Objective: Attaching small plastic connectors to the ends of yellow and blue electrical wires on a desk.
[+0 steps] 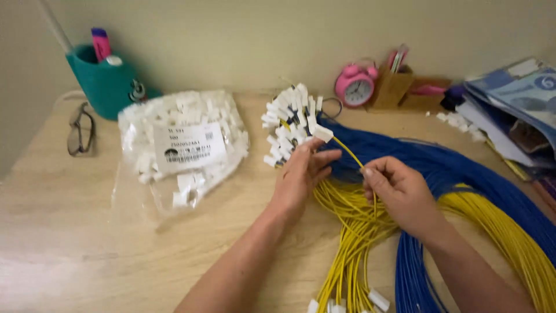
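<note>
My left hand (302, 174) pinches a small white plastic connector (322, 133) at its fingertips, above a cluster of similar white connectors (288, 124) fitted on wire ends. My right hand (399, 194) pinches a thin yellow wire (352, 155) that runs up to that connector. Beneath both hands lies a bundle of yellow wires (353, 243) and a large coil of blue wires (457, 174). A few more white connectors (377, 299) sit on wire ends near the bottom edge.
A clear plastic bag of loose white connectors (185, 145) lies on the wooden desk (75, 232). A teal pen cup (104, 81), glasses (81, 130), a pink alarm clock (355, 87), a wooden organiser (399, 87) and stacked papers (515, 110) line the back and right.
</note>
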